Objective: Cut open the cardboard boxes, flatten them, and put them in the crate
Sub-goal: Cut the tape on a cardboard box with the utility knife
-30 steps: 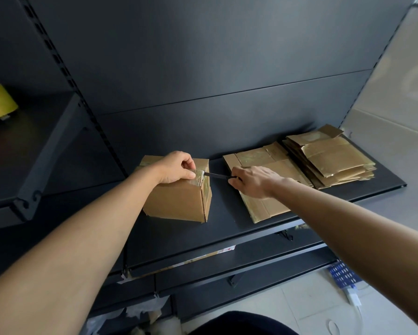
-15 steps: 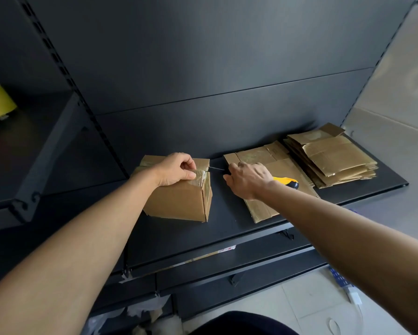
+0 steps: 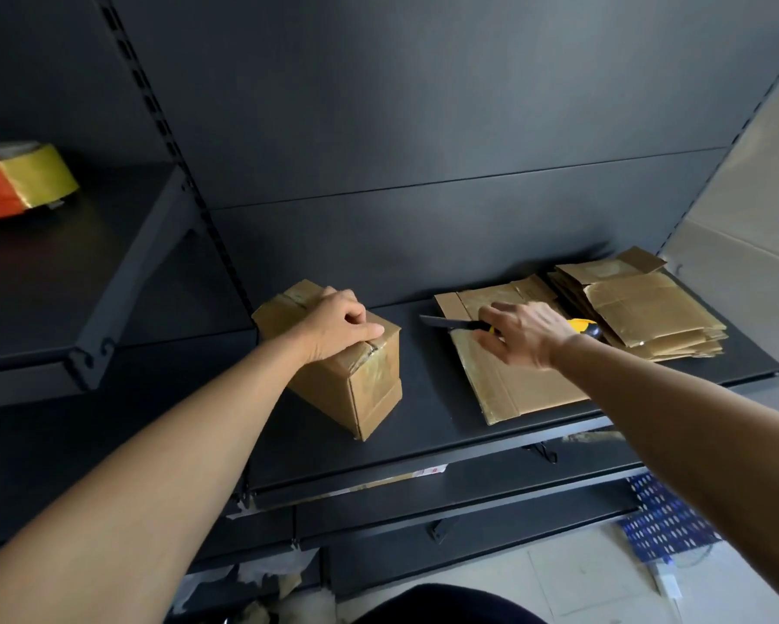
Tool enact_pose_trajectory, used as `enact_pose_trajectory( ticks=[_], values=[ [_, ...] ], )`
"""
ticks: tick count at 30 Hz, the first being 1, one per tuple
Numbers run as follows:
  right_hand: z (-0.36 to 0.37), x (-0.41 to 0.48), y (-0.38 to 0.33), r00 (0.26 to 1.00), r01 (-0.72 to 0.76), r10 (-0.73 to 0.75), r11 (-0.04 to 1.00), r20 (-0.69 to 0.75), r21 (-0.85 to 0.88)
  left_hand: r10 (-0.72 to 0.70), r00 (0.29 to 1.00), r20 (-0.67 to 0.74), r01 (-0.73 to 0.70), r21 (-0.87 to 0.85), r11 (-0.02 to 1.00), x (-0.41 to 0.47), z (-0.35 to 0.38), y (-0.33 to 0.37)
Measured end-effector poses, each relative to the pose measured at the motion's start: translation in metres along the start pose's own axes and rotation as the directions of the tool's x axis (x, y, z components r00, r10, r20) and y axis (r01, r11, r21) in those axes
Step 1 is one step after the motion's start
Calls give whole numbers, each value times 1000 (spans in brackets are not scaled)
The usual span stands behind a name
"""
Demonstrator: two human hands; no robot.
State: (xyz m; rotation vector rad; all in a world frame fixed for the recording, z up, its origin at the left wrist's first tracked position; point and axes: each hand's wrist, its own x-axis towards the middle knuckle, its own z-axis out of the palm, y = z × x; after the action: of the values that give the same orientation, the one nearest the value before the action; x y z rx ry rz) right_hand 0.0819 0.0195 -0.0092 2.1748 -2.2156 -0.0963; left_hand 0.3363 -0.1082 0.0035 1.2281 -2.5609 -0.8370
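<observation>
A taped brown cardboard box point(image 3: 356, 389) stands on the black shelf point(image 3: 423, 425), turned corner-on to me. My left hand point(image 3: 338, 324) presses down on its top, fingers curled at the slit tape seam. To the right, a utility knife point(image 3: 441, 322) with a yellow handle lies across a flattened box point(image 3: 513, 389), blade pointing left. My right hand point(image 3: 527, 331) rests over the middle of the knife with its fingers spread. A stack of flattened boxes point(image 3: 639, 317) sits at the shelf's far right.
A roll of yellow tape point(image 3: 31, 182) lies on the higher shelf at the left. A blue perforated container point(image 3: 662, 520) stands on the tiled floor at lower right, below the shelf edge. Lower shelves run beneath.
My right hand drew the knife out of the box's top seam, moved right and laid it on the flattened box. The box has turned under my left hand.
</observation>
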Motion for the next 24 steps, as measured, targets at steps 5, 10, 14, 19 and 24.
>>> enact_pose_trajectory(
  ticks=[5,10,14,19,24],
  values=[
    [-6,23,-17,955,-296,289,925,63,238,-305,880,-364,418,289,861,-10,0,-9],
    [-18,72,-79,942,-333,284,731,179,595,-606,790,-95,586,-171,792,-16,-9,-5],
    [-33,90,-95,947,-318,267,702,178,637,-477,879,19,474,-155,867,-22,-24,-6],
    [-35,88,-93,941,-339,231,652,249,678,-241,968,74,246,-60,967,-28,-34,-17],
    [-39,77,-99,916,-390,207,654,343,648,-109,993,-54,117,197,973,-26,-33,-23]
  ],
)
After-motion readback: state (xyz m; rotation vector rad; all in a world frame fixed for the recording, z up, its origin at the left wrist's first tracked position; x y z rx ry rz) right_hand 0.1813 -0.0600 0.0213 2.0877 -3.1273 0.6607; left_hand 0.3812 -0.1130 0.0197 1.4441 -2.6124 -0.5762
